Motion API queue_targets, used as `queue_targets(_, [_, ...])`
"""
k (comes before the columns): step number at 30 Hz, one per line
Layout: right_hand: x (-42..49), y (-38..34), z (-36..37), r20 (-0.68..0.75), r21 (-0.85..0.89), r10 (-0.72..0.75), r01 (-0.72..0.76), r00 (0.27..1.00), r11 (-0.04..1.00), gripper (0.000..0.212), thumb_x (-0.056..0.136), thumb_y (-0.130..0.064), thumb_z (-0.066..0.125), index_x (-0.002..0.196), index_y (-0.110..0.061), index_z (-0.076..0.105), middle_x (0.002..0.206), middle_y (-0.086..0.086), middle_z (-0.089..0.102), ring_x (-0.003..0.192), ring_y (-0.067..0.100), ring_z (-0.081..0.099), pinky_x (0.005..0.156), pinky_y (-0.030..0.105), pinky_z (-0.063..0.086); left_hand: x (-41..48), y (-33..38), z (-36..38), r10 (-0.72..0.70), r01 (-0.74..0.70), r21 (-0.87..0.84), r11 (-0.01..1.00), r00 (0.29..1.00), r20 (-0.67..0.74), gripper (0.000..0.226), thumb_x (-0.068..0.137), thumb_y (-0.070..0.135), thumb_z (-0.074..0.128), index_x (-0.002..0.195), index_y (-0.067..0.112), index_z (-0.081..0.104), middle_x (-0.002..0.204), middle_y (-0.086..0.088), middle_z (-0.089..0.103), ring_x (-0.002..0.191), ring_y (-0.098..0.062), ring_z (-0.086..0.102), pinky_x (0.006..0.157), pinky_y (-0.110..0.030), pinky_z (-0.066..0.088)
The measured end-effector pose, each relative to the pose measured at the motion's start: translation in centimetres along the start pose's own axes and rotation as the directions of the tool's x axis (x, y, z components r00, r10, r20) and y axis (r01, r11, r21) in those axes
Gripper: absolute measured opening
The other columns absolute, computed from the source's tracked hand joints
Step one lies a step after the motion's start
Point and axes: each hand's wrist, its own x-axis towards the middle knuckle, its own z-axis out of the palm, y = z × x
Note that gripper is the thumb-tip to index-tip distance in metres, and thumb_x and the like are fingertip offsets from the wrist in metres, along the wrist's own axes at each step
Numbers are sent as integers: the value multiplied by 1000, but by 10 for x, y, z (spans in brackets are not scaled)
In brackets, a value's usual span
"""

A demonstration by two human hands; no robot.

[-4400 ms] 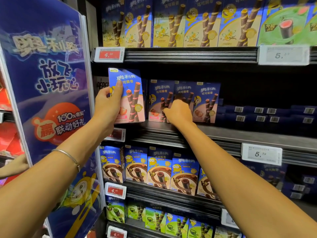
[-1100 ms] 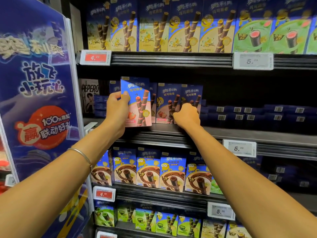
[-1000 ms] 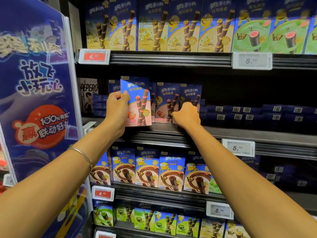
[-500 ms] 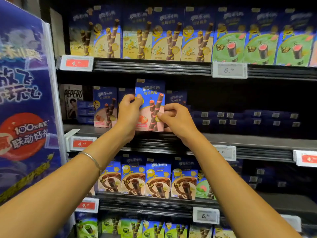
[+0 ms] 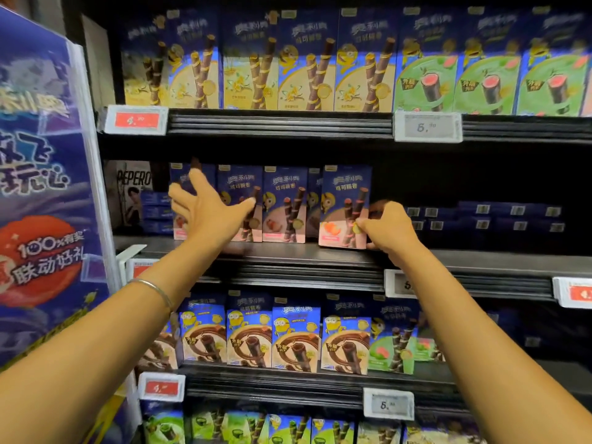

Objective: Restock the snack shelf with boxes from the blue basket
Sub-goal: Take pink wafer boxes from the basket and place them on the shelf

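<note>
We have a single wide-angle view, worn on the head, looking straight ahead at the snack shelf (image 5: 288, 254), near enough that the left hand (image 5: 205, 213) and right hand (image 5: 387, 229) reach its middle tier.

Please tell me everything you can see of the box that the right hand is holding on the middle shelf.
The box is a tall cardboard carton, dark blue above and pink below, printed with two wafer sticks and a fruit. It stands upright on the middle shelf, rightmost in its row. The right hand pinches its right edge.
</note>
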Motion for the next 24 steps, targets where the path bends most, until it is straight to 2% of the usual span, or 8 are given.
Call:
queue_targets(2, [2,5,1,-61,-87,-5,0,998,996,32,87,-15,72,113,-2,57,112,20,64,99,36,64,83,55,58,7,-8,-1,-52,52,26,998,999,-8,123,77,48,91,164,24,7,170,-25,-11,156,-49,0,118,-69,25])
queue_targets(4, [5,6,3,-99,-137,-23,9,995,991,30,88,-16,71,111,-2,58,112,20,63,94,33,61,79,46,56,11,-14,-2,-94,94,38,995,995,-24,129,72,48,95,163,23,6,169,-25,-10,156,-47,3,118,-71,23])
queue_targets(7, [9,5,6,-102,-205,-32,10,994,979,24,89,-13,67,108,-1,57,116,22,62,89,31,53,73,34,44,17,-23,-5,-141,142,34,989,990,-21,138,70,49,96,165,18,0,170,-25,-10,156,-47,1,121,-70,19])
queue_targets(10, [10,3,11,-101,-237,-35,10,994,972,19,88,-8,65,104,-4,54,118,24,61,90,32,53,74,33,42,22,-29,-7,-164,164,21,986,987,1,145,70,50,96,166,16,-7,170,-24,-12,156,-47,-3,122,-69,18])
queue_targets(13, [10,1,16,-93,-259,-53,27,994,966,27,88,-5,63,114,1,57,121,25,61,105,40,60,80,36,47,24,-31,-7,-166,166,22,986,986,5,147,70,49,96,166,11,-8,169,-26,-8,156,-48,-1,122,-67,18])
queue_targets(18, [10,-1,23,-84,-289,-52,26,995,957,26,90,-4,61,114,2,56,122,26,60,108,42,60,80,37,49,24,-33,-5,-161,162,35,986,987,-6,141,70,48,97,165,8,0,164,-26,5,150,-47,11,117,-65,29])
queue_targets(21, [9,-3,27,-79,-302,-64,37,995,953,21,90,-4,60,111,-1,57,118,24,62,99,37,60,75,36,48,23,-33,-5,-155,155,32,987,988,-14,124,71,44,97,157,7,16,161,-27,11,147,-47,17,113,-65,35])
queue_targets(24, [9,-6,30,-58,-316,-67,45,996,948,23,91,-5,61,113,-1,58,118,23,64,102,38,62,74,34,45,21,-31,-4,-154,154,34,987,988,0,114,74,40,96,153,6,20,159,-27,13,145,-47,19,110,-63,38])
